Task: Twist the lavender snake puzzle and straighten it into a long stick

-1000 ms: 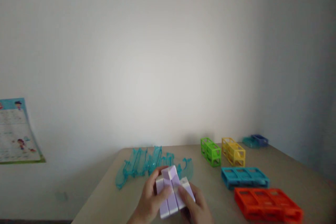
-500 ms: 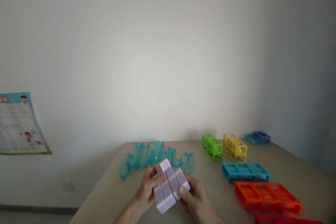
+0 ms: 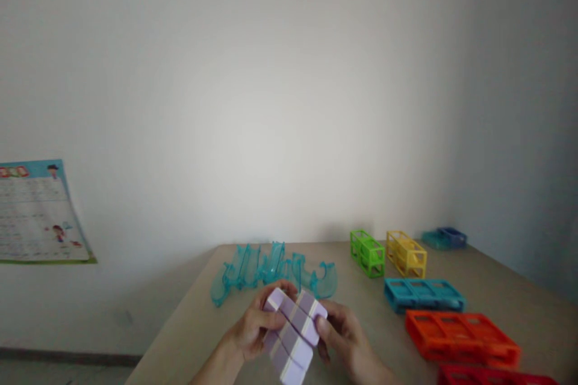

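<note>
Between both hands, above the near part of the table, is a lilac cube-block toy made of several joined blocks with pale stripes. My left hand grips its left side, the thumb lying across the face and the fingers behind the far edge. On the other side, my right hand pinches the right-hand blocks with the thumb on top, its remaining fingers partly hidden beneath. The toy is tilted, its lowest corner near the bottom of the view.
Clear teal plastic pieces lie behind my hands on the table. To the right are green and yellow frames, a blue rack, an orange-red rack and a red one. Small trays sit in the back corner.
The toy has turned in my hands and its blocks lie differently, with the lower end now reaching further down. Both hands still hold it. The view has shifted slightly.
</note>
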Motion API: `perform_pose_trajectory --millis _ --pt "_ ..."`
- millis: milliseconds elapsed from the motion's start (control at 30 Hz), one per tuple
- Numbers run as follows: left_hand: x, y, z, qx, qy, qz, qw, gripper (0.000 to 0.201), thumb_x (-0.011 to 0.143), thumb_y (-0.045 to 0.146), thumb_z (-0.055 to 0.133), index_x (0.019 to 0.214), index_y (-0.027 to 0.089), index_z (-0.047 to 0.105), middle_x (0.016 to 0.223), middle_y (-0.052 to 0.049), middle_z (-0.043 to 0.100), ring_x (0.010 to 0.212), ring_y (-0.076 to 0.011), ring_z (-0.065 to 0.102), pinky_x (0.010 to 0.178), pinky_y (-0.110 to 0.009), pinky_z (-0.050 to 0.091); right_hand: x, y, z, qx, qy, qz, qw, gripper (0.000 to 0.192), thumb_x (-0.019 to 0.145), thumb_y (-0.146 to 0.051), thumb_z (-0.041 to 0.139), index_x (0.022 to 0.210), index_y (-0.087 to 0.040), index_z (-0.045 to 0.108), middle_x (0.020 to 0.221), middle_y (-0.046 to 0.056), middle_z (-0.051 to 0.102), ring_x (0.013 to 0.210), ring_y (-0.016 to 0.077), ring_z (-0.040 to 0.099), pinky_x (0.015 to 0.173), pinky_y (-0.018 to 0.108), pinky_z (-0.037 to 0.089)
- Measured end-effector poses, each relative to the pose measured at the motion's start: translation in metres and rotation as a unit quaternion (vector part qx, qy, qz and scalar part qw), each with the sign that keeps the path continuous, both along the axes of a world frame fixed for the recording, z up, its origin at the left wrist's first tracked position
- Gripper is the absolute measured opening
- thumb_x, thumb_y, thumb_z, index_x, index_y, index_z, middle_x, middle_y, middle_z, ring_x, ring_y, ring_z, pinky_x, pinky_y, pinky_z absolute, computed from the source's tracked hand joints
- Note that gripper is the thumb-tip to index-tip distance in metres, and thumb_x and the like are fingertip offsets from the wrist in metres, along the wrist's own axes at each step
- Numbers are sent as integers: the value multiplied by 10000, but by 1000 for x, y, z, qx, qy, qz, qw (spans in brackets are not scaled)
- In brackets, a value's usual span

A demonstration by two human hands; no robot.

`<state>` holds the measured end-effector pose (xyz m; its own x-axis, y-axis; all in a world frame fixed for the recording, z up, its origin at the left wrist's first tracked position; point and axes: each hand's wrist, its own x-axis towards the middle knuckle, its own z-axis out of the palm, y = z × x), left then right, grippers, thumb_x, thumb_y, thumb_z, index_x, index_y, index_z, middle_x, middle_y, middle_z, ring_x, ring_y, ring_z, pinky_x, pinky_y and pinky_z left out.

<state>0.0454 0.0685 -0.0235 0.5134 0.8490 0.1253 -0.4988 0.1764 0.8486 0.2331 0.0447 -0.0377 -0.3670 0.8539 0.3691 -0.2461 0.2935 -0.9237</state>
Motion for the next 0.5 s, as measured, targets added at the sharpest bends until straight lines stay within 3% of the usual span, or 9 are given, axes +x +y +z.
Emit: perform_pose_trajectory --millis 133,267,367,500 --pt "0 3 -4 -8 -9 -39 999 485 540 216 805 990 111 656 857 -84 666 708 -178 616 627 -256 458 4 6 -2 -39 26 57 997 534 806 -649 523 636 -142 532 445 -46 432 303 51 362 293 154 297" --pt "3 2 -10 -5 50 -77 996 445 670 469 731 951 139 631 693 -44 617 565 -133 544 509 -209 352 0 4 -7 -80 0 90 993 545 773 -653 568 595 -139 525 429 -33 478 267 42 375 256 130 291" --pt "4 2 -14 39 127 -64 989 469 648 525 748 907 160 604 549 30 497 459 -78 409 455 -188 244 -4 1 -14 -100 6 120 988 560 769 -655 576 601 -121 548 432 -29 490 264 34 379 261 122 313" --pt "5 3 -13 72 145 -41 986 419 684 546 713 794 173 557 513 50 428 437 -67 334 445 -201 197 -6 0 -16 -132 57 147 979 528 798 -611 577 637 -108 577 468 -9 529 298 55 448 288 136 377"
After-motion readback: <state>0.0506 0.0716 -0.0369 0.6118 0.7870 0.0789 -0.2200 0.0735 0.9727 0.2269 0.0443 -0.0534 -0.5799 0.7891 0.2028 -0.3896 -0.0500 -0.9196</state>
